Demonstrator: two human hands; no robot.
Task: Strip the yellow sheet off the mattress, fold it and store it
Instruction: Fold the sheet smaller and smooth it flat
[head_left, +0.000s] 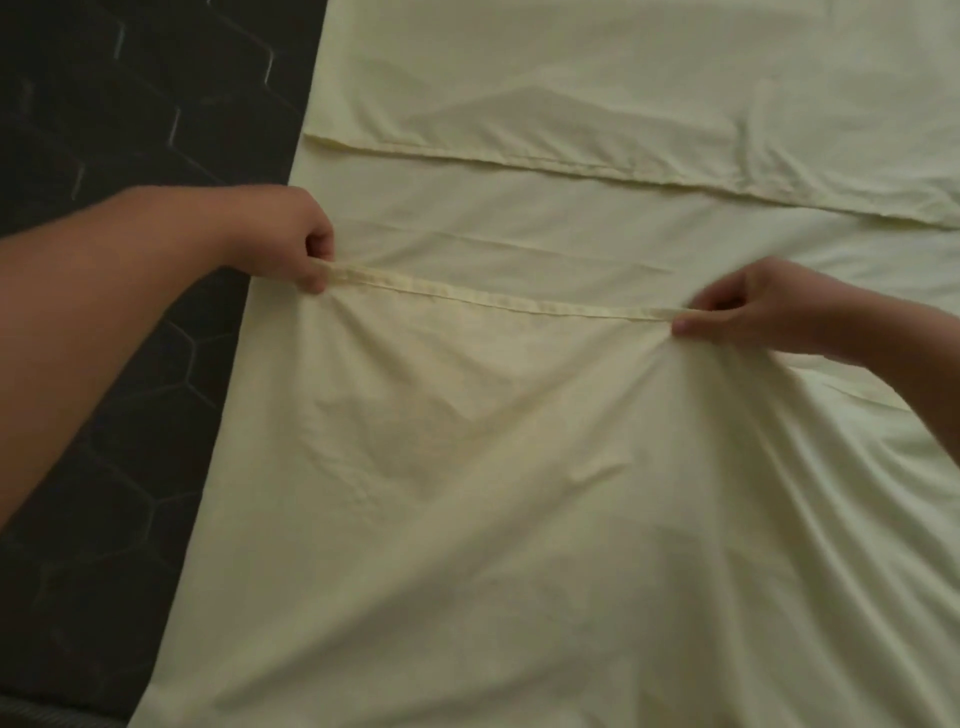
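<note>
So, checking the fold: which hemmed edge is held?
The nearer hem of the pale yellow sheet, pinched by left hand and right hand; the farther hem lies flat.

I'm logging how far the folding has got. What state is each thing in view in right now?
yellow sheet: spread out, layered over itself, wrinkled near the camera
near hem: pulled taut between the two hands
far hem: lying flat across the sheet, untouched
left hand: pinches the near hem's left end
right hand: pinches the near hem's right end
dark hexagon-patterned surface: uncovered left of the sheet
</note>
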